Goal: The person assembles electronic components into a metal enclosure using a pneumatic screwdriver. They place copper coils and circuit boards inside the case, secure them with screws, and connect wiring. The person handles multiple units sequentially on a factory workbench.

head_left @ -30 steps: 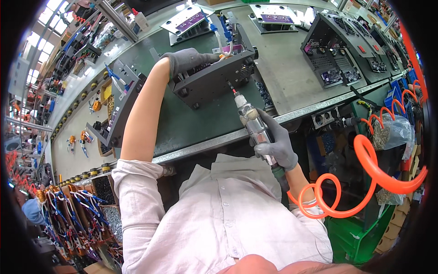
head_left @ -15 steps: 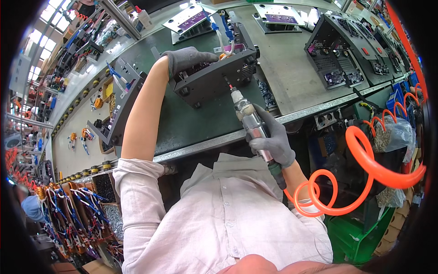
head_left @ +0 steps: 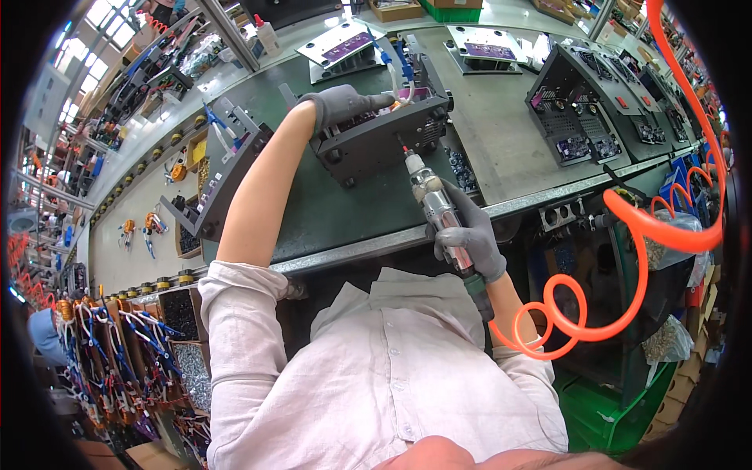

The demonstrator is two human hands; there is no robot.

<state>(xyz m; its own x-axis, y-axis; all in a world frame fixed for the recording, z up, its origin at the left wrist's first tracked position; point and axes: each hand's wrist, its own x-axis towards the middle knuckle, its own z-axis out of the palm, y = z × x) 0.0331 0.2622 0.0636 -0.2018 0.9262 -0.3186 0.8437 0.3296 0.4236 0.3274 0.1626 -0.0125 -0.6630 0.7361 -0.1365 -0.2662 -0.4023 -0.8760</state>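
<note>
In my right gloved hand [head_left: 479,244] is a silver air screwdriver [head_left: 435,202], my fingers wrapped round its body. Its bit points up and away from me and meets the near panel of a dark grey metal chassis [head_left: 368,153], right of the panel's middle; a screw there is too small to make out. My left hand [head_left: 345,105], also in a grey glove, curls over the chassis's upper left edge and grips it, the index finger stretched to the right. Blue and white cables [head_left: 394,78] rise from inside the chassis.
An orange coiled hose [head_left: 583,313] runs from the screwdriver to the right. Another chassis part [head_left: 223,188] stands at the left of the green mat [head_left: 301,227]. More open chassis [head_left: 568,110] stand at right. Cable bundles [head_left: 117,360] hang lower left, beside screw bins [head_left: 188,368].
The whole view has shifted a little, so the bench sits slightly to the right and lower. The hose loops have swung. Both hands keep their holds, with the bit still at the panel.
</note>
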